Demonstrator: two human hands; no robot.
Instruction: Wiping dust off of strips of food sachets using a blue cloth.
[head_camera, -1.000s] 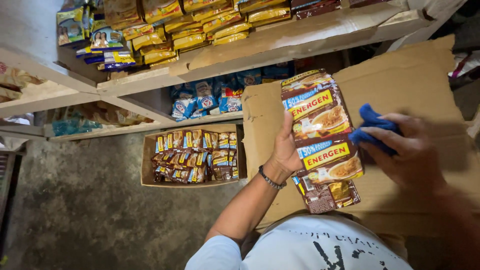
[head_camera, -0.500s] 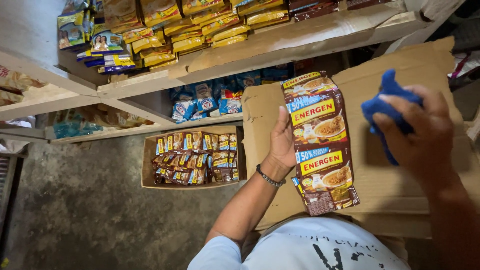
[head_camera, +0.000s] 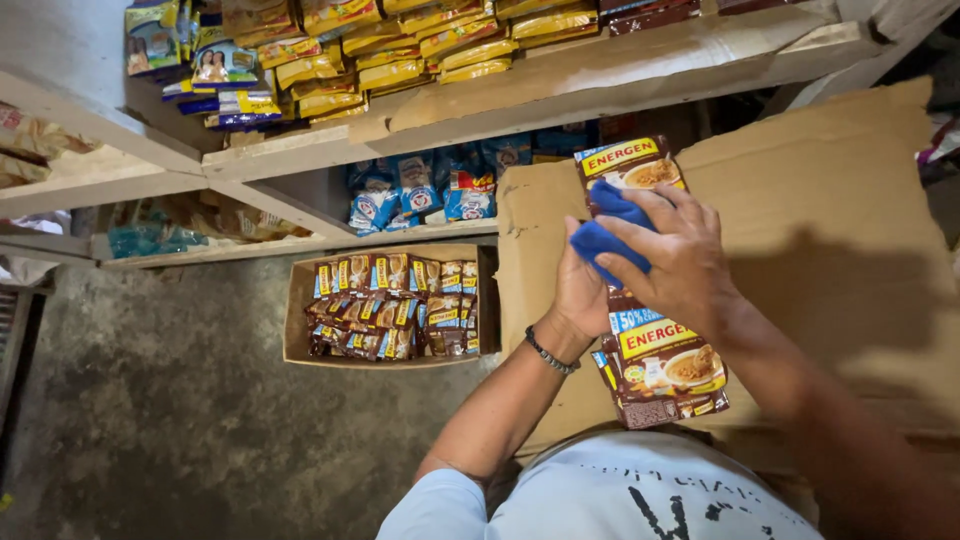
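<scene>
the right hand (head_camera: 680, 262) is gripping a bunched blue cloth (head_camera: 610, 232), fingers closed over it, and pressing it against a strip of brown sachets (head_camera: 655, 340). the left hand (head_camera: 578, 292) is holding the strip's left edge, fingers wrapped behind it, a dark bracelet (head_camera: 551, 352) sitting on its wrist. the strip is hanging upright in front of a big cardboard box (head_camera: 830, 230), its lower end just above the person's white shirt (head_camera: 640, 495). to the left, an open carton of small packets (head_camera: 385, 305) is sitting on the concrete floor (head_camera: 180, 420). above, wooden shelves (head_camera: 560, 85) are carrying yellow and blue packets (head_camera: 400, 60).
</scene>
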